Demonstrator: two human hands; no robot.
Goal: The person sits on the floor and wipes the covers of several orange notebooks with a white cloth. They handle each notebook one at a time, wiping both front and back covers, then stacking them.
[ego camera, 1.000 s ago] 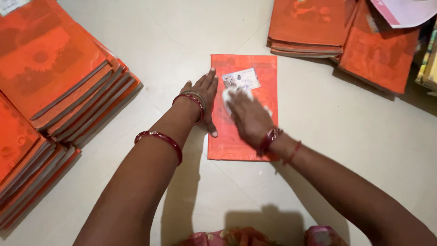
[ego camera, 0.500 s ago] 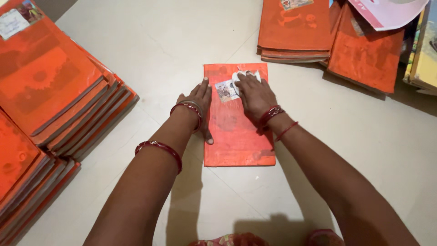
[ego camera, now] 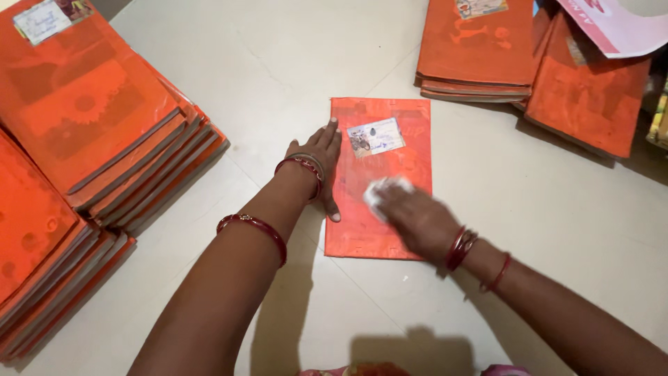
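Right hand [ego camera: 410,216] lower now; one notebook [ego camera: 379,177], two hands.

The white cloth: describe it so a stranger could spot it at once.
Start at the pale floor, between the orange book stacks, where one orange book lies alone. On its lower half the right hand presses a small white cloth under its fingers. Unlike the printed sticker higher up, it is plain, crumpled and blurred.
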